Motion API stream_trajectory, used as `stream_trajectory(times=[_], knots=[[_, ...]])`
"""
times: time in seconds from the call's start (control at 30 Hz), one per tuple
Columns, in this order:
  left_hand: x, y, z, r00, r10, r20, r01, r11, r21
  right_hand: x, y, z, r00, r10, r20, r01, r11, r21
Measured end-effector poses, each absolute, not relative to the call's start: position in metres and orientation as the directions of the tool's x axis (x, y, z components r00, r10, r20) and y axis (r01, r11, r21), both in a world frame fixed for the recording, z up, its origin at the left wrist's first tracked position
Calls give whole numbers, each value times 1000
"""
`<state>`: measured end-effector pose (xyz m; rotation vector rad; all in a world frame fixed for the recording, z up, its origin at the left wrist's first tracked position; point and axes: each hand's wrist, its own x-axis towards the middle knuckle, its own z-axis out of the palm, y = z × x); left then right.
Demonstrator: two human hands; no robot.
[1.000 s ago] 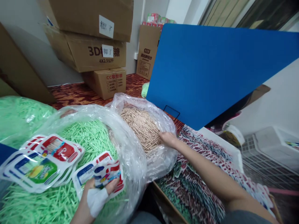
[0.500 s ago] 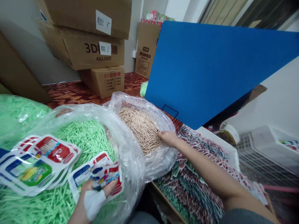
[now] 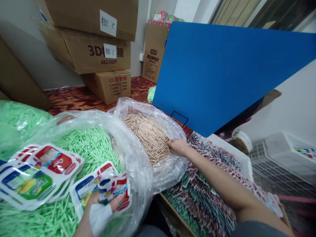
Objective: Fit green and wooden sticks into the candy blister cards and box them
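My left hand (image 3: 100, 208), wrapped in a white bandage, is closed on a small printed packet (image 3: 103, 189) over a clear bag of green sticks (image 3: 81, 144). My right hand (image 3: 178, 146) reaches into a second clear bag holding tan wooden sticks (image 3: 148, 133); its fingers curl down into the pile at the bag's right side. What they hold, if anything, is hidden. A fan of more printed packets (image 3: 37, 174) lies on the green sticks at the left.
A blue board (image 3: 227, 72) stands upright behind the bags. Stacked cardboard boxes (image 3: 93, 46) sit at the back left. A heap of printed packets (image 3: 209, 194) lies under my right forearm. White wire baskets (image 3: 281, 158) are at the right.
The view has shifted slightly. My left hand has dropped a little with its packet. My right hand stays in the tan sticks.
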<state>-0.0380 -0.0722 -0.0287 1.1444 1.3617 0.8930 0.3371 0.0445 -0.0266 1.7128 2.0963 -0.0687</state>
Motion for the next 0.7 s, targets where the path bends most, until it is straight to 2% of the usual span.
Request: stream_trajectory(times=[0.27, 0.7], knots=[[-23, -76, -15, 44, 966, -255, 165, 245, 955, 347, 46, -33, -283, 921, -269, 922, 338, 187], [-27, -76, -20, 98, 948, -302, 221, 275, 936, 349, 43, -63, -229, 964, -136, 963, 244, 113]])
